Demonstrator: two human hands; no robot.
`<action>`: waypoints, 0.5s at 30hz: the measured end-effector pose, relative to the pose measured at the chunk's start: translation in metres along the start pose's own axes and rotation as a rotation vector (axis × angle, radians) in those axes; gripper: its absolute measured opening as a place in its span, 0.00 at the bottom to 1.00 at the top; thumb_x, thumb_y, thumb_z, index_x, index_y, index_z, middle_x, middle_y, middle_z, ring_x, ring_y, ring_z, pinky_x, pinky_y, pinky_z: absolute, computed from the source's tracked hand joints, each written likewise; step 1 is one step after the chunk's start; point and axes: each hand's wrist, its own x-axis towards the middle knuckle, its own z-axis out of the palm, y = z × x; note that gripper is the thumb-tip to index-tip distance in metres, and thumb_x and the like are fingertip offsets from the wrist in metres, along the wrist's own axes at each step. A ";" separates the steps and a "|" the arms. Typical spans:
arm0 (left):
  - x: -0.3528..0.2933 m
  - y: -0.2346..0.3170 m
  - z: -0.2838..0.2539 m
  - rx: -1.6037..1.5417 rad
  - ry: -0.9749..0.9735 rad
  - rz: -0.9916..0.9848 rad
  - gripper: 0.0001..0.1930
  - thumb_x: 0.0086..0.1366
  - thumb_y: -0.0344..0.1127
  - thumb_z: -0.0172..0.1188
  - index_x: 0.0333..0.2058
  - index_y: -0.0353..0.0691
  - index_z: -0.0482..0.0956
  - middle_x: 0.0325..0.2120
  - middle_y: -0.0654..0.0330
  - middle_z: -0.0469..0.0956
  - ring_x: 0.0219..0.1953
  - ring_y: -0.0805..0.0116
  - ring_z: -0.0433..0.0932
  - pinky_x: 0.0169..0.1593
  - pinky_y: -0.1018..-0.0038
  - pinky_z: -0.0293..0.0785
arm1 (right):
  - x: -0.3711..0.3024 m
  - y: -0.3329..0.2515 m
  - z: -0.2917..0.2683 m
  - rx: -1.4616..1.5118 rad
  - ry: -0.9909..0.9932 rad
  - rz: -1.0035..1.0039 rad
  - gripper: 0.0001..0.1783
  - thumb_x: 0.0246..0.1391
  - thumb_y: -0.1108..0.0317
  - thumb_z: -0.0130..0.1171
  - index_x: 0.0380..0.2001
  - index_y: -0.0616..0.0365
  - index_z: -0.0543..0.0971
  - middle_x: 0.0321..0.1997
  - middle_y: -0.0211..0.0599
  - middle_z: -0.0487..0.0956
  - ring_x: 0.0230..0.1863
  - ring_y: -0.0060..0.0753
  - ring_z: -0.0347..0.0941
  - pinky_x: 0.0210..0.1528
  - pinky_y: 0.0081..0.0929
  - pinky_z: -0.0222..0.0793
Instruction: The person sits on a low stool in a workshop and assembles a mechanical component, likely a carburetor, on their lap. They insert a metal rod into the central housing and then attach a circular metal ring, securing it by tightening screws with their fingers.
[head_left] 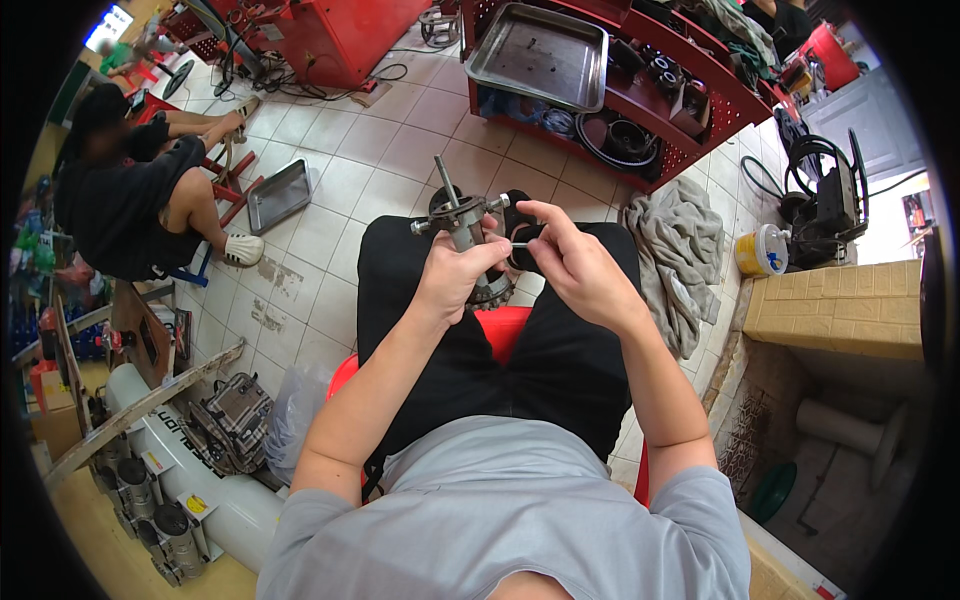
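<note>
Grey metal cylindrical assembly [466, 237], gripped above the lap [395, 265] by the left hand [455, 270], has steel bolts [421, 228] in its round collar [459, 212]; the right hand [572, 262] pinches a slim silvery rod [517, 245], seemingly unfitted

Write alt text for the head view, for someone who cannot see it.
A seated person holds a metal assembly in the left hand while the right hand pinches a slim piece beside it. Ahead, a metal tray tops a red cart; grey cloth lies on the tiled floor to the right.
</note>
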 end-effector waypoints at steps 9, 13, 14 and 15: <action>-0.001 0.000 0.001 -0.017 -0.005 -0.011 0.14 0.57 0.24 0.64 0.41 0.37 0.72 0.27 0.61 0.78 0.28 0.73 0.77 0.35 0.72 0.76 | -0.001 -0.003 0.001 0.029 0.025 0.012 0.33 0.51 0.69 0.59 0.62 0.52 0.63 0.28 0.41 0.72 0.30 0.39 0.71 0.37 0.35 0.68; -0.001 0.000 0.000 -0.004 -0.014 0.005 0.14 0.57 0.25 0.64 0.41 0.37 0.72 0.27 0.61 0.78 0.28 0.73 0.77 0.35 0.72 0.77 | -0.003 -0.007 -0.001 -0.054 0.000 -0.039 0.33 0.52 0.67 0.60 0.61 0.54 0.63 0.28 0.41 0.72 0.29 0.37 0.71 0.36 0.34 0.68; -0.001 0.000 0.000 -0.004 -0.012 0.005 0.14 0.57 0.25 0.64 0.40 0.37 0.72 0.27 0.61 0.78 0.27 0.73 0.77 0.35 0.72 0.77 | -0.004 -0.010 -0.002 -0.078 -0.016 -0.050 0.32 0.53 0.67 0.59 0.61 0.54 0.63 0.28 0.41 0.72 0.29 0.36 0.71 0.36 0.34 0.68; -0.001 0.001 0.000 -0.003 -0.010 0.005 0.14 0.57 0.25 0.64 0.40 0.37 0.72 0.27 0.61 0.78 0.27 0.73 0.77 0.35 0.72 0.77 | -0.005 -0.010 -0.002 -0.066 -0.004 -0.050 0.31 0.54 0.68 0.58 0.61 0.54 0.63 0.28 0.41 0.72 0.29 0.36 0.70 0.36 0.34 0.68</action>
